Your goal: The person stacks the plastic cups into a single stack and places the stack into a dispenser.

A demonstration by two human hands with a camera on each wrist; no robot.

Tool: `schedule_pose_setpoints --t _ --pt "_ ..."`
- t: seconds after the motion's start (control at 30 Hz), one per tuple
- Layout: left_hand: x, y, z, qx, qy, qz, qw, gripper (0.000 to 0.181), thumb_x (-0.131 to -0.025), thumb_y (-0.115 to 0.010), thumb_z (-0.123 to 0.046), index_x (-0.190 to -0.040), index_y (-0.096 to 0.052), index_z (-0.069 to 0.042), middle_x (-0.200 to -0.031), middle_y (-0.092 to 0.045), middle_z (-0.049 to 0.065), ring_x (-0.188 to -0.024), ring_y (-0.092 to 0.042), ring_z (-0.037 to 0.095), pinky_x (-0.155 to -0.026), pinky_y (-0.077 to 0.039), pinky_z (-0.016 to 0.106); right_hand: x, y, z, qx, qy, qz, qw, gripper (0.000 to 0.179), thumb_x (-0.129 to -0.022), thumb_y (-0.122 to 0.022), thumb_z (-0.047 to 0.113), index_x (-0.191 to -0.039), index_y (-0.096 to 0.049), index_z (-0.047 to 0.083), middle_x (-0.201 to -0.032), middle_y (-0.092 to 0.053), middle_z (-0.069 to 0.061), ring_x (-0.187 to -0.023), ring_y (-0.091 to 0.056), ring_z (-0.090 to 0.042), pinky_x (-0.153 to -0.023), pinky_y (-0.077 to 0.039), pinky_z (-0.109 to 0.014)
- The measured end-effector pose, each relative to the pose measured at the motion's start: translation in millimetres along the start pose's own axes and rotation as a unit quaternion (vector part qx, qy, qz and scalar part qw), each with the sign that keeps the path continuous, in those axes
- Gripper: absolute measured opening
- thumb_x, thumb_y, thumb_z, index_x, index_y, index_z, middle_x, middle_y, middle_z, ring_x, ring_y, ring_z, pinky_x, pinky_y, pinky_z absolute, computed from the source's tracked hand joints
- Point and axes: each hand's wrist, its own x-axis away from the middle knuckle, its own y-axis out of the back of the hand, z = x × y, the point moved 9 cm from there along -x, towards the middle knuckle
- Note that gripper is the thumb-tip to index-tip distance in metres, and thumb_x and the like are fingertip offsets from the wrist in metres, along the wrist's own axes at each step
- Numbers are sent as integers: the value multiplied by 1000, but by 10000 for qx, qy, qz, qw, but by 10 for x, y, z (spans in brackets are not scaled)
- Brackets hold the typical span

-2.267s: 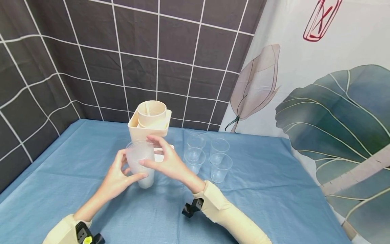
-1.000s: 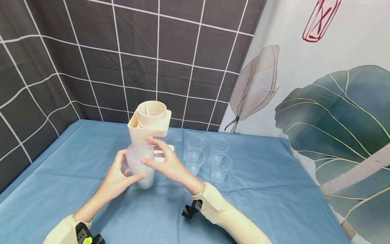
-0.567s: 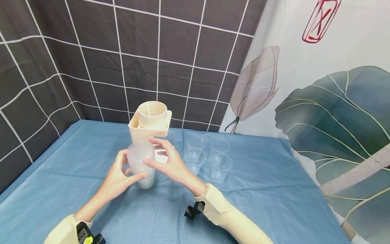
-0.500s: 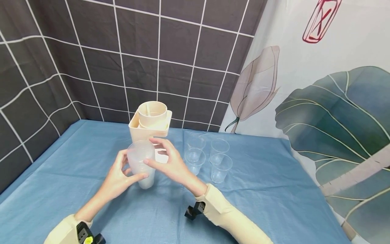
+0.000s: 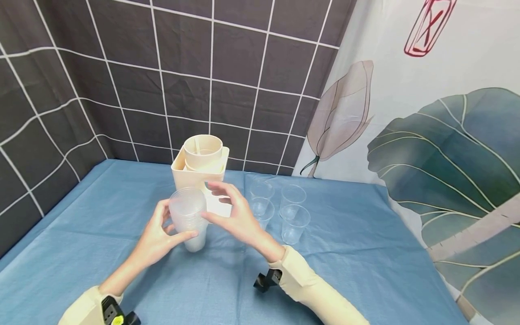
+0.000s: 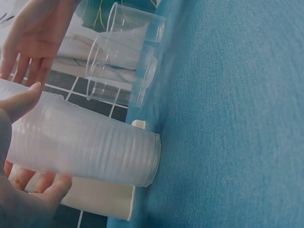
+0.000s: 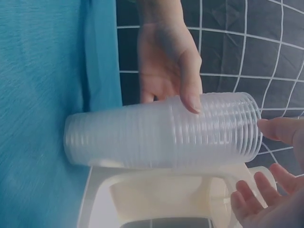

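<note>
A tall stack of nested clear plastic cups stands upright on the blue cloth. My left hand grips it from the left side, its thumb across the front and its fingers behind. To the right of the stack is my right hand, fingers spread and only loosely bent. In the right wrist view its thumb lies at the rim of the top cup; whether it touches cannot be told. Nothing is held between its fingers. Several single clear cups stand upright in a group further right, one partly behind the right hand.
Right behind the stack stands a cream plastic stand with a round container on top. Blue cloth covers the table. A dark gridded curtain hangs at the back, with a leaf-printed cloth at the right.
My right hand has moved a little to the right, off the side of the stack, and its fingers have come away from the cups. The left hand and the stack stay put.
</note>
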Motion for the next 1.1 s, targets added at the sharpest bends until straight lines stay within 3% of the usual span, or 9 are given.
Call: schedule_pose_setpoints --t 0.13,0.67,0.8,1.1 --pt "0 2 -6 -14 1 -27 10000 80 -74 -83 -13 -134 -31 -7 -128 -51 14 -108 -45 -5 -97 -44 60 31 94 9 253 125 -145 9995 55 -80 -74 4 -131 -52 5 -128 -57 -11 -115 -56 -26 -96 -49 -37" --pt "12 2 -22 -164 77 -103 9998 79 -74 -83 -13 -133 -32 -7 -125 -53 12 -105 -47 -7 -96 -46 55 217 515 -33 854 69 -411 9955 55 -80 -76 7 -130 -54 11 -123 -60 -6 -110 -58 -22 -89 -51 -43" --pt "15 4 -19 -183 85 -107 9997 79 -74 -83 -13 -133 -32 -6 -124 -53 12 -105 -46 -7 -96 -46 55 263 613 -55 912 82 -497 9946 56 -79 -77 6 -130 -54 9 -123 -60 -7 -110 -58 -27 -88 -51 -39" --pt "7 9 -21 -303 50 -137 9994 78 -73 -84 -13 -132 -33 -6 -122 -53 8 -104 -47 -8 -93 -48 48 364 835 -128 1128 21 -716 9910 56 -78 -77 5 -130 -55 12 -125 -59 -5 -108 -58 -20 -88 -50 -34"
